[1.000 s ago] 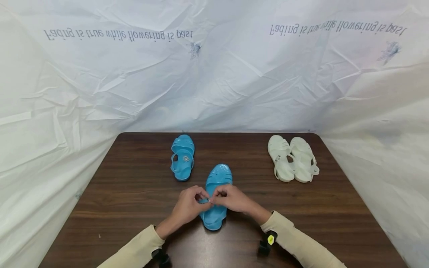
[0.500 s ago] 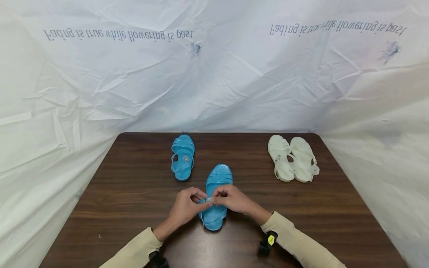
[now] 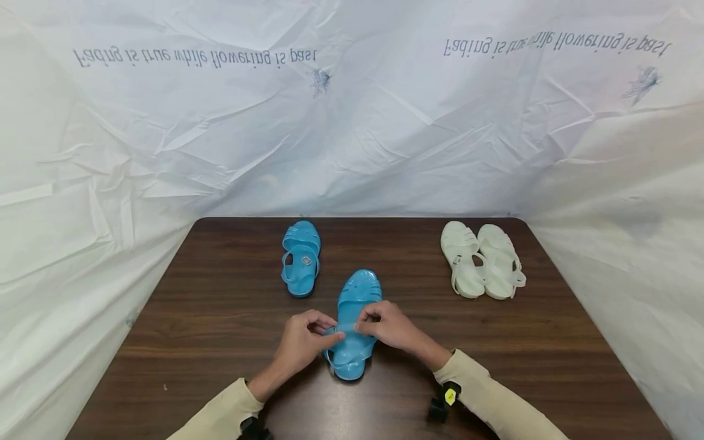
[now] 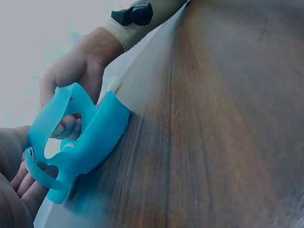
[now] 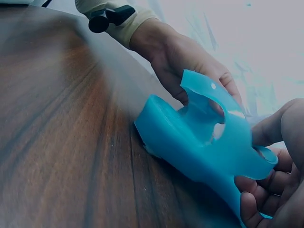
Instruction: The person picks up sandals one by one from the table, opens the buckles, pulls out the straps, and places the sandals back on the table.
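A blue jelly sandal (image 3: 357, 293) lies toe-away on the dark wooden table (image 3: 220, 305), in front of me. My left hand (image 3: 318, 331) pinches the buckle side of its ankle strap (image 3: 345, 329). My right hand (image 3: 371, 321) pinches the other end of that strap, which spans the gap between the two hands. In the left wrist view the sandal's heel (image 4: 95, 135) rests on the table, and the buckle loop (image 4: 42, 173) sits by my left fingers (image 4: 21, 187). The right wrist view shows the strap's free end (image 5: 209, 90), with a punched hole, standing up by my left hand (image 5: 185, 57).
A second blue sandal (image 3: 300, 258) lies further back on the left. A pair of white sandals (image 3: 483, 260) sits side by side at the back right. Crumpled white sheeting (image 3: 352, 122) with printed text surrounds the table on three sides.
My hands have drawn a little apart. The strap, bunched between touching fingertips before, now shows as a short span between them. The other sandals have not moved.
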`<state>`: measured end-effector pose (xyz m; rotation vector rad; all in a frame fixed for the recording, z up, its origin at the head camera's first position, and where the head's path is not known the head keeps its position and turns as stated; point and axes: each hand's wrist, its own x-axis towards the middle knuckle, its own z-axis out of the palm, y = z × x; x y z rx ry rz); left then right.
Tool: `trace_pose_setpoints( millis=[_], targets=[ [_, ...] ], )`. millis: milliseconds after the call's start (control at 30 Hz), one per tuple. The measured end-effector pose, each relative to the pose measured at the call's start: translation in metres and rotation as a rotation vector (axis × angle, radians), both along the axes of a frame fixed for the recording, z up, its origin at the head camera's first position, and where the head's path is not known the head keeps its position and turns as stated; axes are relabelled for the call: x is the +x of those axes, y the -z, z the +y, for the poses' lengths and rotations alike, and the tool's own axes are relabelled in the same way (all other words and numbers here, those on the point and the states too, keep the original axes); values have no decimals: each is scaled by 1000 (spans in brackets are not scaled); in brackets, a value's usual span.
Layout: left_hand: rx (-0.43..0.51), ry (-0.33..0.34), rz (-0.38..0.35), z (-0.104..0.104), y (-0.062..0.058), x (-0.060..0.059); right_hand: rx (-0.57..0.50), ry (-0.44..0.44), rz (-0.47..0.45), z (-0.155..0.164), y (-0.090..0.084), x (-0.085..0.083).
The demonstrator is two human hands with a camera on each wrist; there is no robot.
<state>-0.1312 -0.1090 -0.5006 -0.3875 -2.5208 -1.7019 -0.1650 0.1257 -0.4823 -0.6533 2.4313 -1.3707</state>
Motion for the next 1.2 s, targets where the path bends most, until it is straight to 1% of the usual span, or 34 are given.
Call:
trace_pose_setpoints(
  millis=[133,267,467,567,700,800,900,1000,1100,1200],
  targets=[
    [16,-13,-25,-3,-1,1,4,26,2,7,-2,0],
    [-4,-21,-24,-4,-1,2,1,41,-3,12,-3,1],
    [-34,-18,-24,-3,-3,1,-46,35,-6,11,-6,-1],
    [-37,-10,-23,-3,-3,0,-83,5,-4,8,-9,-5],
    [-39,-3,-17,-3,-2,-1,-55,-17,19,-2,-11,-8],
    [-42,1,-16,-3,-2,-1,2,-19,20,-12,-11,-6],
    [-32,6,-2,-2,-1,-1,5,-43,-5,-19,-8,-4],
    [-15,-2,13,-2,1,0,-31,-56,-43,-22,-5,-3],
    [-6,-26,15,-3,3,1,-60,-43,-72,-23,-1,-3],
    [-2,-41,6,-3,3,2,-61,-10,-90,-22,1,-3]
  ],
)
